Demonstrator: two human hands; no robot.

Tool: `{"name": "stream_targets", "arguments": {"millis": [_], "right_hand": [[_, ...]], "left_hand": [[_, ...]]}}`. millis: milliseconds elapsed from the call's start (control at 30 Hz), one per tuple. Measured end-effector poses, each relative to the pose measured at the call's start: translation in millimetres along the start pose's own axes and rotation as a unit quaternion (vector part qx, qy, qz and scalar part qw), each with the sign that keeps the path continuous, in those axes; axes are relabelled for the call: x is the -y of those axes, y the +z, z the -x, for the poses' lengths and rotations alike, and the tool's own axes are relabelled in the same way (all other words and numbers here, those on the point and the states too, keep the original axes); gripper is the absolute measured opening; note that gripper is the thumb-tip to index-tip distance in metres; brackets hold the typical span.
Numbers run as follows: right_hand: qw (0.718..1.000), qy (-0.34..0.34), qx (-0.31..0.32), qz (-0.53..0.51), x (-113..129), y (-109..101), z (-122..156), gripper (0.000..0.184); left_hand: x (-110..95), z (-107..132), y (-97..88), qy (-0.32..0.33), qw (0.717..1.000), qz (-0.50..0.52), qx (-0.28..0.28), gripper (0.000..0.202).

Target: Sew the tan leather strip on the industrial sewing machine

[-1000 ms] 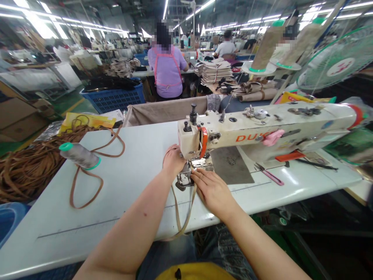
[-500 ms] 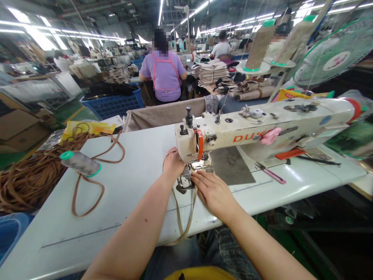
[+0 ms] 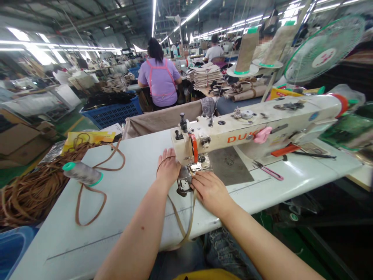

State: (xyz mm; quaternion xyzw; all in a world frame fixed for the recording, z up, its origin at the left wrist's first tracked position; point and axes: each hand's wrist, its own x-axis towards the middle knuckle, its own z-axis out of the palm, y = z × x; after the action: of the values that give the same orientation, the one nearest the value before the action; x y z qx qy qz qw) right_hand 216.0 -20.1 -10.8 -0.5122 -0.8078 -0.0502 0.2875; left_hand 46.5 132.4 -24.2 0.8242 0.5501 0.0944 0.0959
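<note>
A narrow tan strap [image 3: 191, 217] hangs in a loop over the table's front edge and runs up to the needle area of the white sewing machine [image 3: 215, 136]. My right hand [image 3: 211, 192] lies in front of the presser foot, its fingers close together and pressing on the strap. Left of the machine head, my left hand [image 3: 169, 169] rests on the table with fingers stretched forward and apart. A thin strap section crosses over those fingers. The left thumb is hidden beside the machine head, and the stitching point is partly covered.
A grey thread cone [image 3: 83, 173] lies on the table [image 3: 131, 175] near a heap of brown straps [image 3: 35, 186]. Pink-handled snips [image 3: 269, 171] lie right of a grey mat [image 3: 230, 165]. A fan [image 3: 325, 50] stands behind the machine. A person in purple [image 3: 160, 79] sits ahead.
My left hand has slid slightly left from the machine head, and its fingers have straightened out. My right hand stays at the strap by the presser foot. The camera view has shifted a little.
</note>
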Motion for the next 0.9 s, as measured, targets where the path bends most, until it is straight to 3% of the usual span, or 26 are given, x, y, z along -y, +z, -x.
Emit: {"name": "stream_targets", "arguments": {"millis": [300, 633, 767, 900], "right_hand": [[0.999, -0.033, -0.021, -0.013, 5, -15, 16, 0.021], [1.0, -0.019, -0.017, -0.008, 2, -9, 16, 0.024], [1.0, -0.015, -0.02, -0.011, 0, -6, 16, 0.023], [1.0, -0.005, -0.018, -0.015, 0, -5, 15, 0.023]], "left_hand": [[3, 4, -1.7, -0.067, 0.995, -0.063, 0.041, 0.067], [0, 2, -5.4, -0.091, 0.99, -0.078, 0.075, 0.064], [2, 3, -3.8, -0.103, 0.992, -0.055, 0.048, 0.066], [10, 4, -2.1, -0.133, 0.99, 0.029, -0.049, 0.068]]}}
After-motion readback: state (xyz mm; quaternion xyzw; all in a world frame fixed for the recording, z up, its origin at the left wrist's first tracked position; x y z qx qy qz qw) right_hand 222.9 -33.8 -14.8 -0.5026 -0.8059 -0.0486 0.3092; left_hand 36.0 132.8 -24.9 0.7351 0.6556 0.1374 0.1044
